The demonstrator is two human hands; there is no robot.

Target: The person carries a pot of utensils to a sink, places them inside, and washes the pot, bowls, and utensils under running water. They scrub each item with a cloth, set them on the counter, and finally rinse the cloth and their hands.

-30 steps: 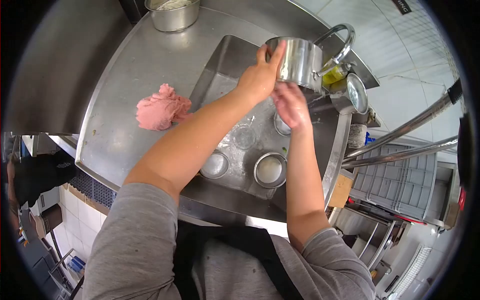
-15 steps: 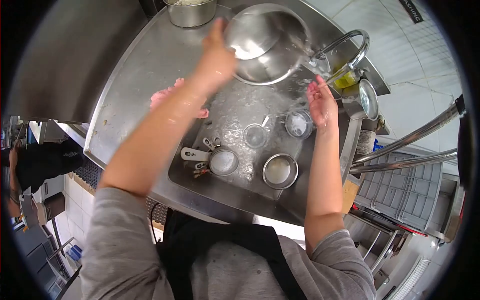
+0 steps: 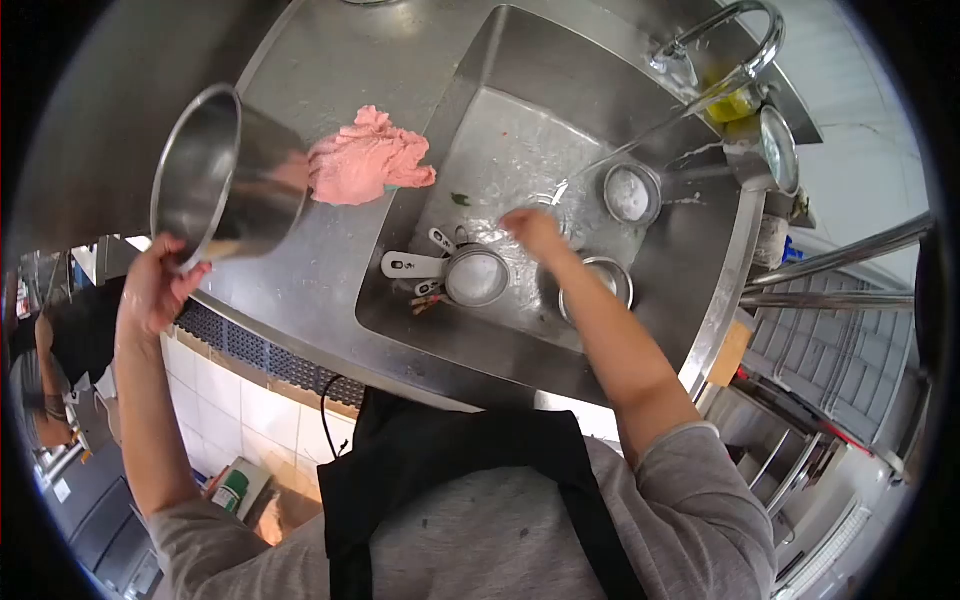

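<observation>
At the left end of the counter, my left hand grips the rim of a deep steel bowl, which is tipped on its side with its mouth to the left. My right hand reaches down into the sink, over the spot where a small round strainer lay; its fingers are blurred and cover most of that spot. Close by stand a small steel cup, partly behind my right forearm, and another cup with whitish contents. Measuring cups with white-labelled handles lie left of my right hand.
Water runs from the curved faucet into the sink. A crumpled pink cloth lies on the counter by the sink's left edge. A steel container stands at the right rim. Another person's arm shows at far left.
My left hand has carried the steel bowl from above the sink to the left end of the counter. My right hand has moved from near the faucet down into the sink. The view has shifted.
</observation>
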